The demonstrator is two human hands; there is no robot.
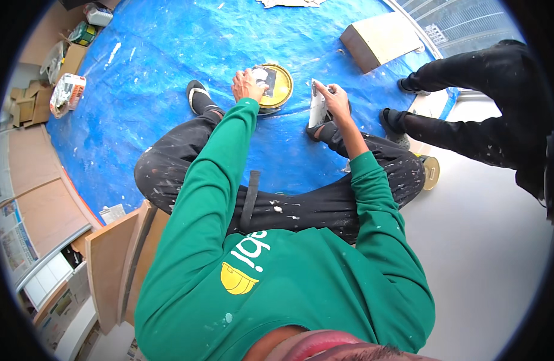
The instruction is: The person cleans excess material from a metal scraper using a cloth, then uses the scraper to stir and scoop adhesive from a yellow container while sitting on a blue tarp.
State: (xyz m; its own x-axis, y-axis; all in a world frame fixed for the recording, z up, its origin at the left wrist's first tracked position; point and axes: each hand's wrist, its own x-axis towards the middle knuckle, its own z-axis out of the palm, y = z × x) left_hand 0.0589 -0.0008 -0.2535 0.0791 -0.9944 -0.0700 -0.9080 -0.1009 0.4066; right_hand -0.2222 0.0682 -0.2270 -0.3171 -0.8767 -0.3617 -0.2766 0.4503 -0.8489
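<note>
My left hand (250,85) rests at the left side of a round gold metal tin lid (284,92), its fingers curled at a dark flat rectangular piece (269,83). A white patch covers part of that piece; whether the fingers grip it is unclear. The tin stands on a blue plastic sheet (277,149) between my feet. In my right hand (335,100), a thin whitish flat sheet (317,110) is pinched near its top edge. It hangs beside my right foot, and its lower end shows dark marks, perhaps printing.
A person in dark trousers (462,135) stands close on the right. Beyond my right hand lies a wooden box (381,38). Another gold tin (430,173) sits by my right knee. Wooden boards (114,266) lean at left, near a plastic-wrapped package (68,94) and cardboard (31,104).
</note>
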